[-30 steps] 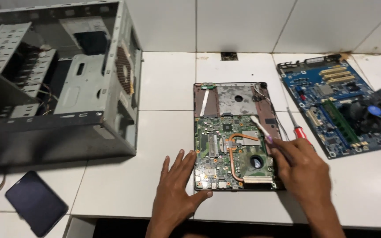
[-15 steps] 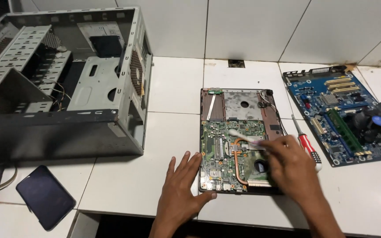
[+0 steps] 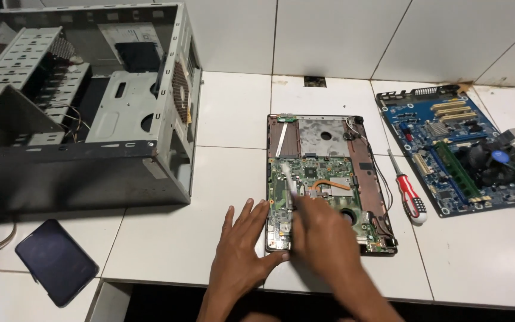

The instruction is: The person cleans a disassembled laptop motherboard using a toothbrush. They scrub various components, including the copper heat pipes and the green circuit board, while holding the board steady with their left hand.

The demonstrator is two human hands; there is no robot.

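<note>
An opened laptop base [image 3: 365, 164] lies on the white tiled counter, its green circuit board [image 3: 323, 173] and copper heat pipe exposed. My left hand [image 3: 242, 247] rests flat on the counter, fingers spread, touching the laptop's front left corner. My right hand [image 3: 323, 235] is over the board's lower left part and holds a small white brush [image 3: 288, 182] whose bristle end points up onto the board's left side. The hand is motion-blurred.
An empty grey desktop computer case [image 3: 84, 107] lies open at the left. A blue desktop motherboard [image 3: 466, 149] sits at the right, with a red-handled screwdriver [image 3: 409, 194] between it and the laptop. A dark flat device [image 3: 55, 259] lies at front left.
My right hand has swept the brush from the board's right side across to its left side. My left hand has stayed at the laptop's corner. The view shifted slightly.
</note>
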